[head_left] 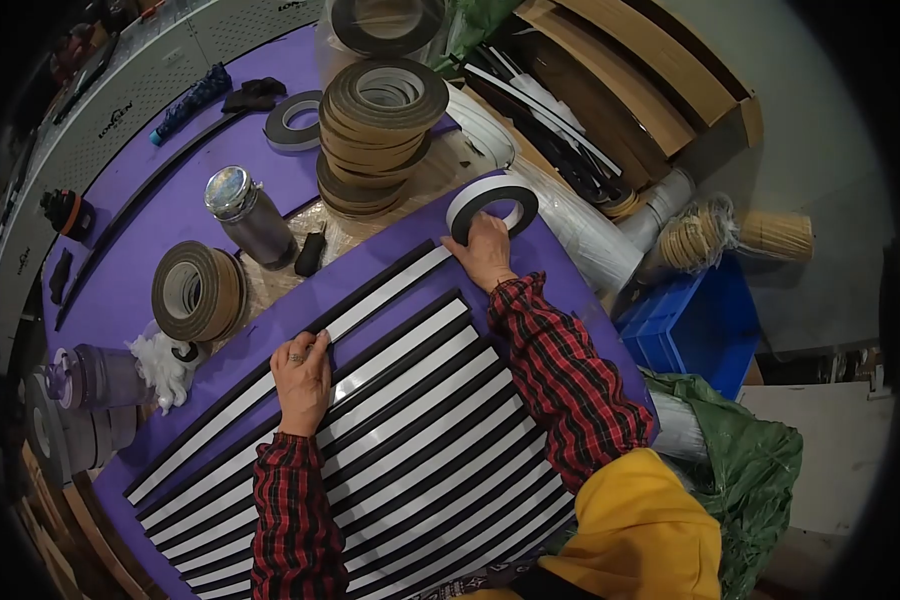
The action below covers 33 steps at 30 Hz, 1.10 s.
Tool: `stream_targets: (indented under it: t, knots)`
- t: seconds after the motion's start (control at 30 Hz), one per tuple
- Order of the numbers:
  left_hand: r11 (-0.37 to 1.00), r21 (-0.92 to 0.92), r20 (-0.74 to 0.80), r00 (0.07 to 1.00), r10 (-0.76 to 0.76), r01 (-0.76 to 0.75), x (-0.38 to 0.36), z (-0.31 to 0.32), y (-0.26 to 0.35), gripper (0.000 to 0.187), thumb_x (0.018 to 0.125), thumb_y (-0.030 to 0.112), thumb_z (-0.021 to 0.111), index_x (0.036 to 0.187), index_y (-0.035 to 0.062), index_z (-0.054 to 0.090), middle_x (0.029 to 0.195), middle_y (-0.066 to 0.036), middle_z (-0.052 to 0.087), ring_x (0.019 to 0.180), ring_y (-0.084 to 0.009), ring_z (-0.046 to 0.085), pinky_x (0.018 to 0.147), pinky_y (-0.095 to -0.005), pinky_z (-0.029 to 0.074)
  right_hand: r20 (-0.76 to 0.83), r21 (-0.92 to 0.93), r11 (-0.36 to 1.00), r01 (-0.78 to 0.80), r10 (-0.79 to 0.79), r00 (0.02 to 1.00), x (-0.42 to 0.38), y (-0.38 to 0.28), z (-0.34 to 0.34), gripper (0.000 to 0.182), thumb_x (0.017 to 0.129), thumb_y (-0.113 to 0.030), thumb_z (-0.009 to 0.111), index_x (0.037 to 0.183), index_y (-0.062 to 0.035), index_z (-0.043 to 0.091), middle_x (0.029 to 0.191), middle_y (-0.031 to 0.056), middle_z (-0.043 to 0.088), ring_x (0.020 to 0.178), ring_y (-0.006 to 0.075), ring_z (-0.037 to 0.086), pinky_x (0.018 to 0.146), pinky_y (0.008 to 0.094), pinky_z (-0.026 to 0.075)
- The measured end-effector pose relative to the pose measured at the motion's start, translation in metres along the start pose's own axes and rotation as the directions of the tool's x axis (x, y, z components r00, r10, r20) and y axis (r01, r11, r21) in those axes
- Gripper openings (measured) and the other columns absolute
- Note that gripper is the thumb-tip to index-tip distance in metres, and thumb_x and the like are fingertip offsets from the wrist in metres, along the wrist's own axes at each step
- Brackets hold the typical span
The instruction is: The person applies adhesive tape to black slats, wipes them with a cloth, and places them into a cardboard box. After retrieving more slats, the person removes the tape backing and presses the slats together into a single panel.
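My right hand (487,250) grips the near side of a roll of white-faced tape (517,189) at the upper end of a long black strip. White tape (385,292) runs from the roll down along that black strip (402,262). My left hand (302,385) is closed, its thumb and fingertips pressed together on the strip about halfway along; the exact grip underneath is hidden. Beside it, several more black strips with white tape faces (420,395) lie in parallel rows on the purple board (195,425).
Brown-sided tape rolls (380,125) stand stacked at the back, with another tape group (195,290) at left. A metal-lidded jar (250,220), a purple-lidded bottle (95,378) and crumpled white material (168,370) are nearby. A blue crate (685,330) sits right, beyond the board's edge.
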<state>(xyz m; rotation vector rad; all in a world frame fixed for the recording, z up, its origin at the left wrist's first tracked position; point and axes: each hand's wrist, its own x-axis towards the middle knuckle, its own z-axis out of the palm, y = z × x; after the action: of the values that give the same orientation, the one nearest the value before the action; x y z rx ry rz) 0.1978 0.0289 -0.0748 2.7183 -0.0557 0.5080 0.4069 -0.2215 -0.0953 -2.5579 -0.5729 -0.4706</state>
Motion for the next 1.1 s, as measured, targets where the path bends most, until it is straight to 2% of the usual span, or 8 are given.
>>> stream_targets:
  t: [0.17,0.2,0.37,0.63,0.77,0.87,0.93,1.1]
  knots:
    - [1.000,0.001,-0.011,1.000,-0.004,0.004,-0.001,-0.004,0.001,0.035,0.069,0.001,0.059,0.103,0.0083,0.057,0.094,-0.006,0.052,0.088,-0.0253,0.049,0.082,-0.0376,0.036,-0.069,-0.271,0.957,0.108,-0.131,0.989,0.007,-0.014,-0.015,0.040,0.062,-0.031,0.072,0.081,0.0006,0.055,0.081,0.0139,0.053,0.083,0.0278,0.051,0.077,0.0387,0.038]
    - [1.000,0.007,-0.013,1.000,0.005,-0.004,0.000,-0.006,-0.001,0.033,0.069,0.003,0.060,0.102,0.0081,0.057,0.094,-0.007,0.053,0.089,-0.0254,0.048,0.082,-0.0379,0.036,0.130,-0.332,0.942,0.039,0.005,0.992,0.013,-0.034,-0.041,0.036,0.063,-0.030,0.071,0.079,-0.0017,0.054,0.079,0.0124,0.053,0.079,0.0274,0.052,0.072,0.0388,0.042]
    - [0.993,-0.063,-0.108,0.988,-0.107,0.101,0.021,-0.015,-0.001,0.031,0.069,0.010,0.063,0.100,0.0082,0.057,0.093,-0.008,0.052,0.087,-0.0266,0.048,0.080,-0.0387,0.035,0.167,0.126,0.988,0.085,-0.106,0.980,0.022,-0.154,-0.024,0.035,0.073,-0.034,0.062,0.091,-0.0060,0.051,0.082,0.0132,0.054,0.078,0.0296,0.055,0.065,0.0414,0.045]
    - [0.996,0.015,0.126,0.988,-0.088,0.087,0.021,-0.007,-0.011,0.043,0.067,0.029,0.068,0.108,0.0217,0.057,0.103,-0.010,0.050,0.093,-0.0278,0.044,0.079,-0.0390,0.032,0.270,-0.003,0.993,-0.116,0.112,0.956,0.033,-0.204,0.110,0.048,0.072,-0.026,0.060,0.110,-0.0032,0.042,0.096,0.0205,0.053,0.093,0.0354,0.052,0.074,0.0436,0.044]
    - [0.995,-0.022,0.116,0.989,-0.093,0.096,0.021,-0.006,-0.009,0.047,0.068,0.027,0.068,0.113,0.0228,0.055,0.101,-0.009,0.050,0.092,-0.0260,0.044,0.079,-0.0375,0.032,0.400,0.143,0.960,-0.240,0.166,0.901,0.050,-0.191,0.052,0.043,0.072,-0.014,0.053,0.112,-0.0017,0.040,0.096,0.0259,0.051,0.090,0.0395,0.051,0.077,0.0424,0.043]
    - [0.995,-0.057,0.083,0.993,-0.082,0.087,0.022,-0.007,-0.009,0.047,0.070,0.027,0.066,0.115,0.0226,0.054,0.097,-0.008,0.051,0.090,-0.0252,0.045,0.077,-0.0362,0.032,0.029,0.320,0.941,-0.109,0.105,0.994,0.023,-0.130,-0.001,0.044,0.074,-0.015,0.055,0.114,-0.0017,0.040,0.091,0.0209,0.055,0.084,0.0367,0.055,0.074,0.0396,0.045]
    - [0.993,-0.035,0.132,0.986,-0.107,0.112,0.022,-0.007,-0.008,0.047,0.070,0.026,0.066,0.115,0.0223,0.054,0.095,-0.006,0.052,0.089,-0.0245,0.045,0.076,-0.0358,0.032,0.228,0.431,0.881,-0.195,0.102,0.968,-0.005,-0.083,-0.037,0.035,0.078,-0.022,0.053,0.108,-0.0036,0.045,0.090,0.0197,0.054,0.080,0.0362,0.055,0.070,0.0427,0.044]
    - [0.994,-0.007,0.120,0.987,-0.104,0.106,0.021,-0.005,-0.008,0.046,0.070,0.026,0.066,0.115,0.0230,0.054,0.095,-0.005,0.052,0.088,-0.0230,0.045,0.075,-0.0353,0.033,0.275,0.182,0.966,-0.186,0.131,0.952,-0.034,-0.038,-0.057,0.024,0.080,-0.021,0.055,0.094,-0.0013,0.055,0.081,0.0172,0.056,0.077,0.0336,0.055,0.067,0.0388,0.044]
